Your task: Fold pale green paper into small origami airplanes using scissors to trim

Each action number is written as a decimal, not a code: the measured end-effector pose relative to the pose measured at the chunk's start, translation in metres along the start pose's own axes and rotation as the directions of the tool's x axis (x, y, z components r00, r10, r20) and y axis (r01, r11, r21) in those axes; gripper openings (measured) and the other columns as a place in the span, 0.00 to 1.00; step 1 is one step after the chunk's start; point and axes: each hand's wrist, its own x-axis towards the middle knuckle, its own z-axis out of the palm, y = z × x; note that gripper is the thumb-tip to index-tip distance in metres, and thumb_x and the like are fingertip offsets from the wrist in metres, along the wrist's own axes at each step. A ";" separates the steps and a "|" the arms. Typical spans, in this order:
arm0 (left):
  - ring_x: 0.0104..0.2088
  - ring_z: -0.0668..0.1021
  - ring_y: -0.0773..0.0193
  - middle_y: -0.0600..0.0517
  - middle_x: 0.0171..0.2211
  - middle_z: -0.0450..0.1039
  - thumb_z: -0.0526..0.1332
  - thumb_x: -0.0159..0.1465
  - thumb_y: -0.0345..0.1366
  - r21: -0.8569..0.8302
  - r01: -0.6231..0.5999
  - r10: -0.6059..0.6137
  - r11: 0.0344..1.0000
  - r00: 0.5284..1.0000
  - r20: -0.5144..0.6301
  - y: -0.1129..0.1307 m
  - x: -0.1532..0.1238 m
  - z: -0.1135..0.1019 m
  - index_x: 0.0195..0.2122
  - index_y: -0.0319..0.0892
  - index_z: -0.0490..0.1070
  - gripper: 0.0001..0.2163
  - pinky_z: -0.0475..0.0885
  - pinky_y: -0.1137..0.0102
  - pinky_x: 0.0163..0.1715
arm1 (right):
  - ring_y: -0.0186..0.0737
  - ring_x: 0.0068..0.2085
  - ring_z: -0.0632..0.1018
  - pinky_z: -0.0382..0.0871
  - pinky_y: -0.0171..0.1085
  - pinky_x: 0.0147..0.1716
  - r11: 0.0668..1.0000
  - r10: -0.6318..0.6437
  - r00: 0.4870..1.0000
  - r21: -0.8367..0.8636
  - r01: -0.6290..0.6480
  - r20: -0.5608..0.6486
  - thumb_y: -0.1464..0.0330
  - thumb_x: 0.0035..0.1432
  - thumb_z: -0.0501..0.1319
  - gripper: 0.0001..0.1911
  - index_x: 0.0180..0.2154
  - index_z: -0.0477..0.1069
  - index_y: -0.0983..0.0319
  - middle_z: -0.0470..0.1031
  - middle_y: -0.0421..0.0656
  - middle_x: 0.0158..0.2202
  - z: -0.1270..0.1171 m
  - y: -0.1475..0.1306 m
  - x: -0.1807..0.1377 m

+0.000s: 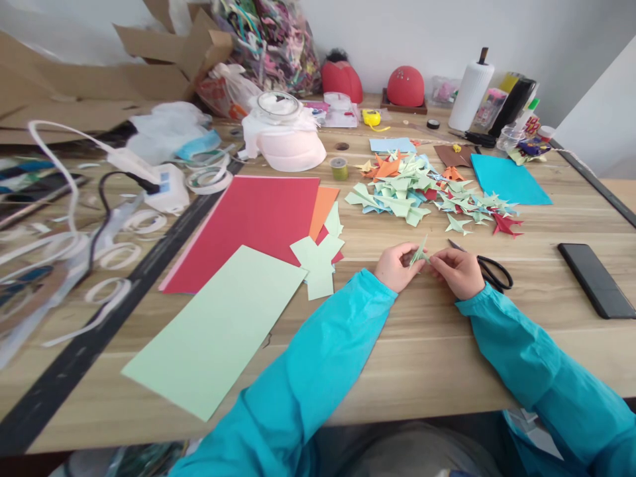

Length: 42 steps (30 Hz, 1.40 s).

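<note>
Between my two hands, above the front middle of the table, is a small pale green folded paper crane (pixel 420 254). My left hand (pixel 396 265) grips its body. The fingers of my right hand (pixel 460 270) are pinched together at its right side; whether they hold its tip is too small to make out. Black-handled scissors (pixel 495 273) lie beside my right hand, partly hidden by it. Beyond my hands is a heap of folded paper cranes (pixel 407 185) in green, orange, red and blue. Left of my left hand lie cut green paper squares (pixel 318 265).
A long green paper sheet (pixel 213 331) and a red sheet (pixel 268 218) lie to the left. A phone (pixel 596 278) lies at the right. Farther back are a blue sheet (pixel 511 180), a thread spool (pixel 339 169) and a yellow tape measure (pixel 371 118).
</note>
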 end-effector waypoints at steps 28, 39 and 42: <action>0.24 0.76 0.67 0.51 0.25 0.75 0.68 0.47 0.33 -0.065 0.045 -0.045 0.997 0.999 -0.001 0.002 0.002 -0.001 0.33 0.35 0.72 0.12 0.74 0.70 0.29 | 0.34 0.20 0.71 0.67 0.35 0.20 0.990 -0.025 0.999 0.141 0.019 0.041 0.54 0.46 0.63 0.18 0.32 0.71 0.62 0.72 0.39 0.20 0.000 0.000 0.001; 0.27 0.77 0.66 0.50 0.27 0.76 0.68 0.46 0.32 -0.074 0.032 -0.032 0.997 0.999 -0.002 -0.001 0.002 -0.002 0.34 0.35 0.73 0.13 0.75 0.70 0.32 | 0.33 0.19 0.71 0.68 0.34 0.20 0.988 -0.011 0.998 0.151 0.001 0.068 0.51 0.44 0.64 0.20 0.28 0.70 0.62 0.73 0.39 0.19 0.001 -0.003 0.001; 0.26 0.77 0.66 0.51 0.26 0.76 0.68 0.46 0.32 -0.078 0.040 -0.040 0.996 0.999 -0.001 0.000 0.002 -0.002 0.33 0.35 0.73 0.13 0.75 0.71 0.31 | 0.33 0.20 0.72 0.68 0.35 0.20 0.988 -0.019 0.997 0.152 0.007 0.081 0.52 0.44 0.64 0.19 0.27 0.70 0.62 0.74 0.40 0.20 0.001 -0.003 0.001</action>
